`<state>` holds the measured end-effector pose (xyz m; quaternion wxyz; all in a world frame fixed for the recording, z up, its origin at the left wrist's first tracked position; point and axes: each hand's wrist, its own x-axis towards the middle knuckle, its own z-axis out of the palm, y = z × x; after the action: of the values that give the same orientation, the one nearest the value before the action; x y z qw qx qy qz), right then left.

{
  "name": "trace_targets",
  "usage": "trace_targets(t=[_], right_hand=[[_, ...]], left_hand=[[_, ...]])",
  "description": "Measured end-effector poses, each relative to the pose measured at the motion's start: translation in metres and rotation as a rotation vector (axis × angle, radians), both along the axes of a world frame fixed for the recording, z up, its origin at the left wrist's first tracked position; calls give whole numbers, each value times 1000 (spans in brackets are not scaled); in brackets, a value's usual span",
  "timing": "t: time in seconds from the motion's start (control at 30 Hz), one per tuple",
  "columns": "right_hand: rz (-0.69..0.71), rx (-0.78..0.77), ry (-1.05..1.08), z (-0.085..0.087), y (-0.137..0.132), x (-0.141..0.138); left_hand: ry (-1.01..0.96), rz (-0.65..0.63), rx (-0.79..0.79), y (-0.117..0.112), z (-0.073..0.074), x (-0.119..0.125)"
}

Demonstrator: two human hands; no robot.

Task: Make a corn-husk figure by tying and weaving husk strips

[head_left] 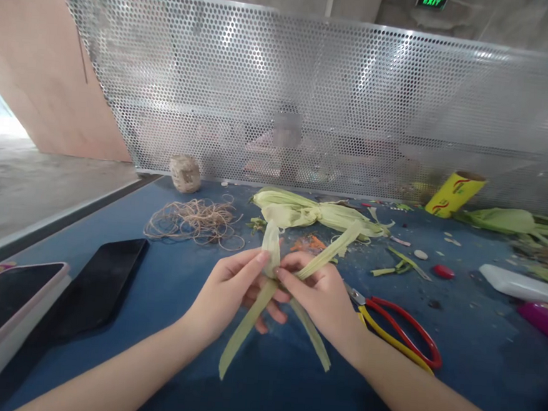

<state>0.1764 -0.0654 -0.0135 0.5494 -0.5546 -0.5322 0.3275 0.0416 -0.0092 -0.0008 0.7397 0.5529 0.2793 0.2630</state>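
Pale green corn husk strips (247,329) cross between my two hands above the blue table, their loose ends hanging down to the left and right. My left hand (233,284) pinches a folded, upright piece of husk between thumb and fingers. With thumb and forefinger, my right hand (321,293) grips the crossing point, and one strip sticks out over it to the upper right. Just beyond lies a tied bundle of corn husk (297,210). Red and yellow handled scissors (401,330), or pliers, rest beside my right wrist, their tip partly hidden.
Left of my hands are tangled twine (193,218), a twine ball (185,173), a black phone (94,287) and another phone (8,306). On the right stand a yellow tube (454,194), a white glue gun-like tool (522,284) and husk scraps. A perforated metal screen (264,73) closes the back; a person sits behind it.
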Motion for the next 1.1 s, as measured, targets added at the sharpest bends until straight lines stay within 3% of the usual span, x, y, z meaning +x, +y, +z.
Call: trace_targets(t=[0.17,0.37,0.6,0.8,0.93,1.1], right_hand=[[24,23,-26,0,2,4],[90,1,58,-1,3,8],[-28,-46,-10,5,4,10],[111,-60,-78,16,7,9],[147,-83,-56,18,9,9],[200,-129,-54,18,11,7]], left_hand=[[41,4,52,4,1,-1],[79,-151,83,7,5,-5],[118,-233,-28,4,0,2],[-77,-203,-274,-4,-11,11],[-70,-224,-426,-2,-9,9],[-37,-280,-503,3,-5,3]])
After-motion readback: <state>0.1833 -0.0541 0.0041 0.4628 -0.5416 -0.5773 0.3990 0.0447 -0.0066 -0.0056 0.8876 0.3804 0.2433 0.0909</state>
